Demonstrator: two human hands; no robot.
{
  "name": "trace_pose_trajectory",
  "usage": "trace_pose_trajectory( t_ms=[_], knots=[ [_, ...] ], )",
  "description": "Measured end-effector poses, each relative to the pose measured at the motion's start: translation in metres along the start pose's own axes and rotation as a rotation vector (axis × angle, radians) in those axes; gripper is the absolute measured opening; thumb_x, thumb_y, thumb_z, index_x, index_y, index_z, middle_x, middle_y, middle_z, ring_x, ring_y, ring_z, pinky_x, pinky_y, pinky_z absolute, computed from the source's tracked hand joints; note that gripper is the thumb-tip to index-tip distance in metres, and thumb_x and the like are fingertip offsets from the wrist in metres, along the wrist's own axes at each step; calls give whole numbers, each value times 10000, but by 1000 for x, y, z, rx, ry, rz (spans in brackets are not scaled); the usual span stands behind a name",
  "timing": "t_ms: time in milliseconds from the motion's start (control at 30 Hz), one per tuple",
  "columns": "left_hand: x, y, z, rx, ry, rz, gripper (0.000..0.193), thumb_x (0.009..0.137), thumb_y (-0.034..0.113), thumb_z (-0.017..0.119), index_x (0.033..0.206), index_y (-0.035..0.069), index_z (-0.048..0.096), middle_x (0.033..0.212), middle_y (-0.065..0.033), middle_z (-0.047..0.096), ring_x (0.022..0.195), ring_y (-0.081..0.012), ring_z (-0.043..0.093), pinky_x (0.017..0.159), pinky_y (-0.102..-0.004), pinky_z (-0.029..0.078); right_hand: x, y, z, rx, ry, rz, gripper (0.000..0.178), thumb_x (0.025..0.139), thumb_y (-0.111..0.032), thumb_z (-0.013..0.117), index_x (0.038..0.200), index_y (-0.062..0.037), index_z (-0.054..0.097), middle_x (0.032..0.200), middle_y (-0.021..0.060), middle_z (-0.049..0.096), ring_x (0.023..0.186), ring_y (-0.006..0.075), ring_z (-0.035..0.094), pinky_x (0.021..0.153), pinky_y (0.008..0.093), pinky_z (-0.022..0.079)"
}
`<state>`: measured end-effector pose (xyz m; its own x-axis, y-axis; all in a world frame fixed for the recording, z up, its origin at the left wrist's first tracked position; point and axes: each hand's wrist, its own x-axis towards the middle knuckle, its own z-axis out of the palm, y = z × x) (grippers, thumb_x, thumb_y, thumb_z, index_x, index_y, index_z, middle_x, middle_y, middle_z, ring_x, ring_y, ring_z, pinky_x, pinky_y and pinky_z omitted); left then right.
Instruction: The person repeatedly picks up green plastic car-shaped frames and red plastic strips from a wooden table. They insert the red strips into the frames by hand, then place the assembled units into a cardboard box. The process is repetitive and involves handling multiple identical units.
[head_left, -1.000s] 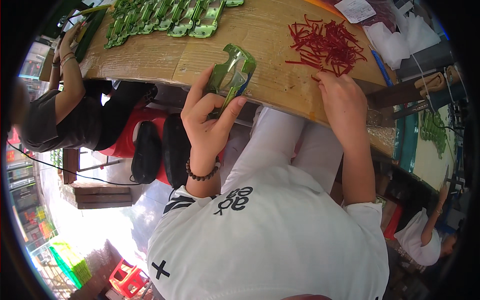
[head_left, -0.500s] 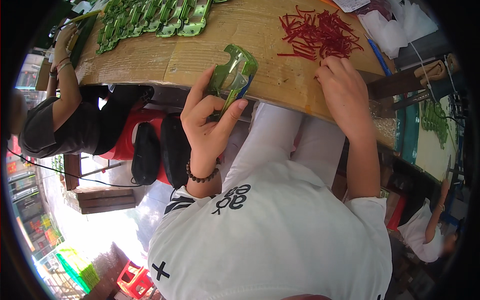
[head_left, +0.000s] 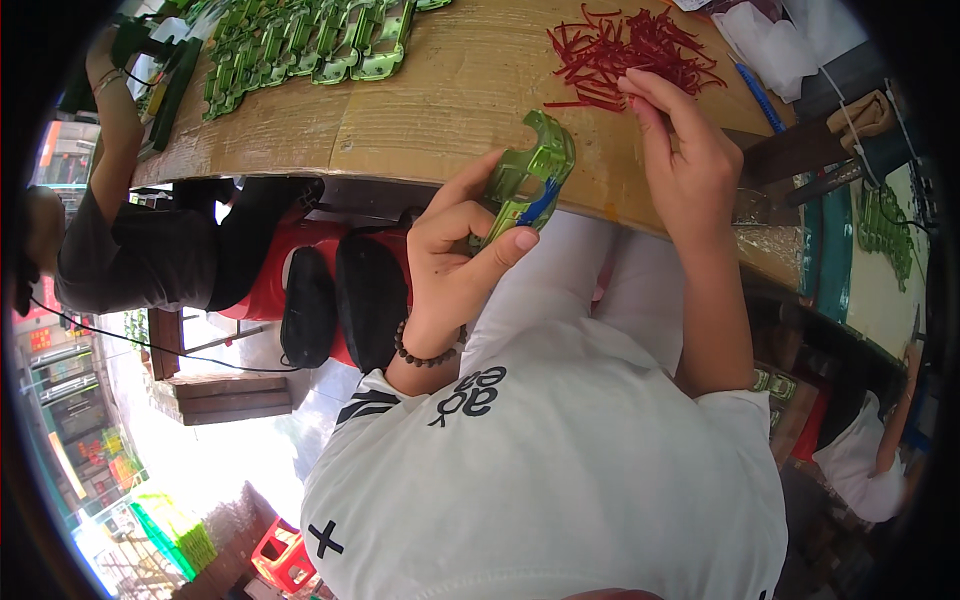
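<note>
My left hand (head_left: 445,255) grips a green see-through plastic part (head_left: 530,165) with a round cutout and a blue strip along one side. It is held up in front of the table's near edge. My right hand (head_left: 690,155) is above the near side of a pile of thin red strips (head_left: 650,50), thumb and fingertips pinched close together. Whatever lies between those fingertips is too small to make out against the red pile behind.
Rows of similar green parts (head_left: 300,45) lie on the brown tabletop (head_left: 450,100) at the far left. A blue pen-like stick (head_left: 760,98) and white crumpled wrapping (head_left: 765,50) lie at the right. Another person (head_left: 135,245) sits at the left.
My left hand has moved right with the green part, turning it so more of the blue strip shows. My right hand has lifted and turned, its pinched fingertips now apart from the tabletop.
</note>
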<state>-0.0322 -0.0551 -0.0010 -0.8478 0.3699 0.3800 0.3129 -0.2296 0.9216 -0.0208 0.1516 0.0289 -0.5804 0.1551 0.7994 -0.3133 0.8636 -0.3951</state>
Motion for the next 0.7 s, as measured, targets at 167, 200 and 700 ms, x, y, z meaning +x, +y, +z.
trace_pose_trajectory(
  t_ms=[167, 200, 700],
  knots=[
    [-2, 1, 10, -204, -31, -171, 215, 731, 58, 716, 633, -9, 537, 1242, -207, 484, 1102, -249, 506, 926, -334, 362, 0, 2, -7, 59, -2, -133, 210, 688, 35, 621, 878, -46, 660, 831, 84, 656, 763, 237, 633, 659, 310, 504],
    [-1, 0, 10, -224, -52, -175, 212, 736, 57, 712, 633, -7, 538, 1242, -206, 484, 1105, -247, 504, 925, -333, 362, -1, -5, -10, 122, -2, -145, 220, 675, 44, 617, 871, -44, 665, 836, 83, 657, 776, 236, 635, 665, 311, 506],
    [-4, 6, 20, -288, -138, -180, 183, 740, 34, 701, 641, -11, 554, 1235, -209, 490, 1120, -254, 497, 928, -339, 362, -20, -22, -21, 284, -7, -210, 303, 637, 90, 586, 922, 10, 652, 875, 138, 647, 765, 267, 635, 674, 304, 512]
  ],
)
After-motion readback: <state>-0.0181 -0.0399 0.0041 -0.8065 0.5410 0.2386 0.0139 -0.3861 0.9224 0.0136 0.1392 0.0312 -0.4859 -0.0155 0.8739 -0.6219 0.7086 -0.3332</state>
